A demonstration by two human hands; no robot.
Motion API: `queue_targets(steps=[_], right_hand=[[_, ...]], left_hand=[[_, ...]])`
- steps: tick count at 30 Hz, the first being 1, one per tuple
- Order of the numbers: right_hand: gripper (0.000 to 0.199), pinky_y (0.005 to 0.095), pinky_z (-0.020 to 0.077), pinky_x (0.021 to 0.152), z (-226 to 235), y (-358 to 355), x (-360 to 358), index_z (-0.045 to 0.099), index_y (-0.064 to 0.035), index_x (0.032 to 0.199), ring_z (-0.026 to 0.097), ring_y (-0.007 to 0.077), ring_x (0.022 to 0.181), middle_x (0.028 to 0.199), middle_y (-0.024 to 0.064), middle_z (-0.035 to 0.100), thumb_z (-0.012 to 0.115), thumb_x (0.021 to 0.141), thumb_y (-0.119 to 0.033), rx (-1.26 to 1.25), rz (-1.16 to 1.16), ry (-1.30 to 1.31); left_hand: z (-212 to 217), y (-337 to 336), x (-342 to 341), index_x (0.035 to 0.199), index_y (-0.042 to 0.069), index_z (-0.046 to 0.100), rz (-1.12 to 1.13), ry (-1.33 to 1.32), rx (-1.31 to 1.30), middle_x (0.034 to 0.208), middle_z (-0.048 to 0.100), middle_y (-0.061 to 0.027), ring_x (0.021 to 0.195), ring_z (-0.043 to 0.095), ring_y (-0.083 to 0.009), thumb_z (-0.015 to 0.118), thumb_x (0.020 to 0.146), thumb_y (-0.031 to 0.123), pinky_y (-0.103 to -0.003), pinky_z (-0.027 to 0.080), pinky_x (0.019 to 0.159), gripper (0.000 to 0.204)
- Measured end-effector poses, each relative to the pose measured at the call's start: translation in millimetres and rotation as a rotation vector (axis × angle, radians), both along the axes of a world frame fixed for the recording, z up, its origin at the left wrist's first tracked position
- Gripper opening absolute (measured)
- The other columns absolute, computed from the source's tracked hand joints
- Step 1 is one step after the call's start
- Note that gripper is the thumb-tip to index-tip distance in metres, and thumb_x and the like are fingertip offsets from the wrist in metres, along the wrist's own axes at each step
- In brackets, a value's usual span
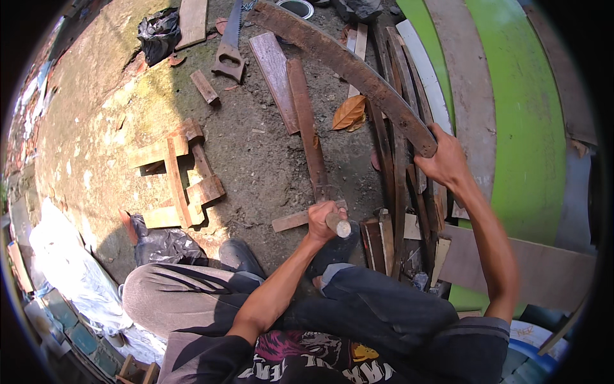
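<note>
My right hand (444,157) is closed around the near end of a long, weathered wooden plank (358,73). This plank slants away to the upper left, its far end near the saw. My left hand (323,219) grips a round wooden handle (340,226), whose pale butt end points up toward me. A long, narrow reddish-brown strip (307,128) runs from far down to my left fist; I cannot tell whether it joins the handle. Beneath that fist, a short wooden piece (291,221) lies on the ground. Beside the strip lies a wider board (274,77).
A handsaw (229,57) and a small block (204,88) lie ahead. Left stands a nailed wooden frame (174,179), with black plastic bags (167,246) nearby. Stacked wooden strips (400,160) and green panels (521,109) line the right. A dry leaf (348,113) lies between.
</note>
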State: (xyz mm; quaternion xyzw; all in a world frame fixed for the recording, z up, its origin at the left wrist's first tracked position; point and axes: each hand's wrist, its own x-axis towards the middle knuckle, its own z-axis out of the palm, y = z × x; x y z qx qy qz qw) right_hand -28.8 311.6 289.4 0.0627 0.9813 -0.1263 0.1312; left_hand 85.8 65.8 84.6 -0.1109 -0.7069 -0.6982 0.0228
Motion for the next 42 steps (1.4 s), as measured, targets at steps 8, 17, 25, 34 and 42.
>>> queue_targets(steps=[8, 17, 25, 34, 42], right_hand=[[0.054, 0.0485, 0.0526, 0.075, 12, -37, 64, 0.056, -0.001, 0.109, 0.065, 0.04, 0.086, 0.091, 0.0198, 0.063, 0.077, 0.063, -0.02, 0.03, 0.44, -0.071], [0.055, 0.049, 0.0529, 0.08, 20, -34, 51, 0.056, 0.0047, 0.114, 0.065, 0.0459, 0.093, 0.096, 0.0283, 0.068, 0.074, 0.069, -0.023, 0.058, -0.097, 0.009], [0.058, 0.0499, 0.0517, 0.085, -20, -40, 72, 0.057, 0.0038, 0.114, 0.065, 0.045, 0.097, 0.1, 0.0282, 0.067, 0.073, 0.068, -0.027, 0.081, -0.222, -0.236], [0.06, 0.0493, 0.0515, 0.085, -28, -16, 58, 0.057, 0.0046, 0.116, 0.065, 0.0453, 0.094, 0.097, 0.0287, 0.067, 0.072, 0.066, -0.024, 0.001, -0.096, -0.123], [0.05, 0.0469, 0.0535, 0.076, -30, -14, 25, 0.056, 0.006, 0.106, 0.067, 0.0426, 0.083, 0.085, 0.0269, 0.067, 0.071, 0.067, -0.022, -0.093, 0.001, -0.229]], left_hand=[[-14, -3, 17, 0.072, 0.004, 0.062, 0.033, -0.139, 0.074, 0.061, 0.057, -0.0064, 0.061, 0.061, -0.0268, 0.075, 0.074, 0.005, -0.037, 0.05, 0.06, 0.013], [-1, -9, -8, 0.061, 0.005, 0.043, -0.049, 0.052, 0.006, 0.055, 0.046, -0.0092, 0.045, 0.049, -0.0241, 0.07, 0.076, -0.001, -0.036, 0.039, 0.046, 0.031], [1, -13, 0, 0.062, 0.005, 0.043, -0.094, -0.034, -0.003, 0.055, 0.046, -0.0097, 0.046, 0.05, -0.0245, 0.07, 0.078, 0.0, -0.036, 0.04, 0.047, 0.031], [2, -8, 1, 0.064, 0.005, 0.042, -0.032, -0.093, -0.061, 0.055, 0.046, -0.0088, 0.046, 0.049, -0.0229, 0.067, 0.081, 0.0, -0.034, 0.041, 0.049, 0.031], [-5, -9, 10, 0.071, 0.004, 0.052, -0.04, -0.134, -0.197, 0.067, 0.057, -0.0096, 0.059, 0.057, -0.0225, 0.067, 0.082, 0.002, -0.032, 0.045, 0.059, 0.019]])
